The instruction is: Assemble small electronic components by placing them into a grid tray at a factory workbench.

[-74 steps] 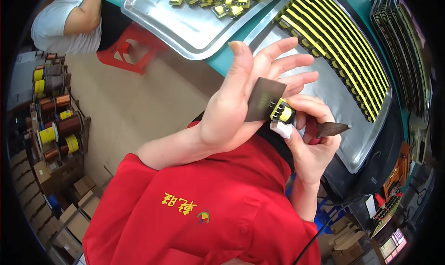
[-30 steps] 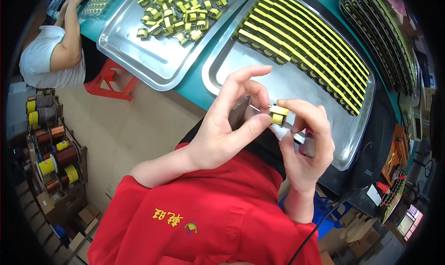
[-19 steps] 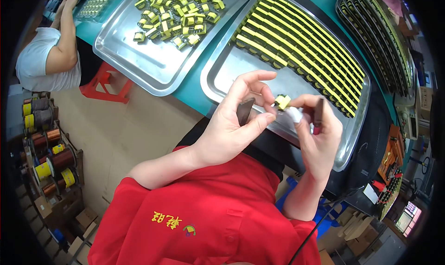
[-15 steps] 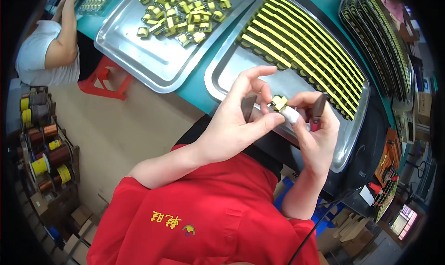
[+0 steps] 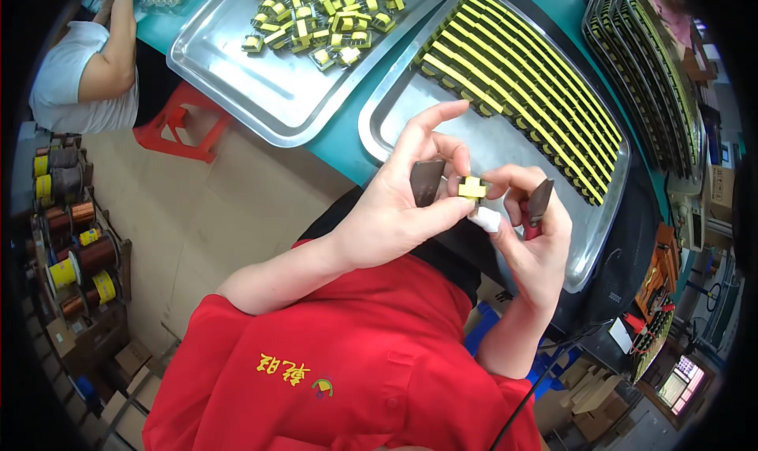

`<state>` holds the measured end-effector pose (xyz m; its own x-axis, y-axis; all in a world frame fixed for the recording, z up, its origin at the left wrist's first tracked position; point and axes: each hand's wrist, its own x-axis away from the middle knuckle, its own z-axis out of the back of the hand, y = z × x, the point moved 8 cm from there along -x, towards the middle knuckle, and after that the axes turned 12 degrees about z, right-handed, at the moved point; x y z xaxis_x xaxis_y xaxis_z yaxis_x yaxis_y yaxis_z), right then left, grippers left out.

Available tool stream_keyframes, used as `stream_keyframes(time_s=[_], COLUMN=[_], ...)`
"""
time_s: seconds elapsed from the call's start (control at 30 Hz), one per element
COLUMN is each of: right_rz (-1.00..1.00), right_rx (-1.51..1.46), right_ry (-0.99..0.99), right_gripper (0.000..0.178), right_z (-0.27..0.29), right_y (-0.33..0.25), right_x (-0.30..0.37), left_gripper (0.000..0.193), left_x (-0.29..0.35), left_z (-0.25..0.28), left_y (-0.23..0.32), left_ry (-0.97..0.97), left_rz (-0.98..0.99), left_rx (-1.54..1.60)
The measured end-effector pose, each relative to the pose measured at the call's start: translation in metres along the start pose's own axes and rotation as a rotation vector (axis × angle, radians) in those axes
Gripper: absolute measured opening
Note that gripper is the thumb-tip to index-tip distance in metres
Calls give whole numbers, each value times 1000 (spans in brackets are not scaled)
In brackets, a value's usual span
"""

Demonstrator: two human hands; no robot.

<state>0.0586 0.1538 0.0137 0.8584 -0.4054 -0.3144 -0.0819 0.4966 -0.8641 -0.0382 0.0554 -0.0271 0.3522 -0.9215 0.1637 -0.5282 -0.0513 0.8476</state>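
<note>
In front of my body, a small yellow-taped transformer is pinched between the thumb and fingers of my left hand. A flat dark brown piece shows in the crook of that hand; what it is I cannot make out. My right hand is curled, its index fingertip at the transformer's right side. Within its fingers sits a red-handled tool with a dark blade-like end, partly hidden. A white wrap or scrap is at the right thumb's tip, just below the transformer.
Beyond my hands, a metal tray holds rows of yellow-taped transformers. Another tray at left carries a loose pile of them. Stacked filled trays stand at right. A person works at far left beside a red stool.
The transformer has turned between my fingers and now shows its yellow band facing up. My right fingers have shifted a little left, closer against it.
</note>
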Motion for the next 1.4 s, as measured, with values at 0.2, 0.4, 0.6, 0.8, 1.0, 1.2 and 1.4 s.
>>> stream_keyframes(time_s=[0.2, 0.4, 0.6, 0.8, 1.0, 1.2, 1.4], right_rz=[-68, -152, 56, 140, 106, 45, 19], right_rx=[-21, 429, 862, 958, 987, 741, 708], right_ry=[-12, 52, 12, 74, 65, 142, 119], right_gripper=[42, 32, 24, 28, 28, 42, 40], right_z=[-2, 19, 11, 3, 10, 7, 14], right_y=[6, 10, 20, 29, 35, 32, 32], right_x=[6, -11, -28, -37, -28, -16, -14], left_gripper=[72, 64, 54, 8, 17, 14, 16], left_x=[-4, 2, 20, 66, 105, 92, 105], left_z=[-3, 1, 8, 10, -48, -84, -90], left_y=[-7, -4, 17, 106, 101, 97, 114], left_ry=[-93, -5, -27, -354, -414, -478, -496], left_rz=[114, 114, 73, -501, -499, -426, -414], left_rx=[139, 59, -14, -193, 75, 14, 8])
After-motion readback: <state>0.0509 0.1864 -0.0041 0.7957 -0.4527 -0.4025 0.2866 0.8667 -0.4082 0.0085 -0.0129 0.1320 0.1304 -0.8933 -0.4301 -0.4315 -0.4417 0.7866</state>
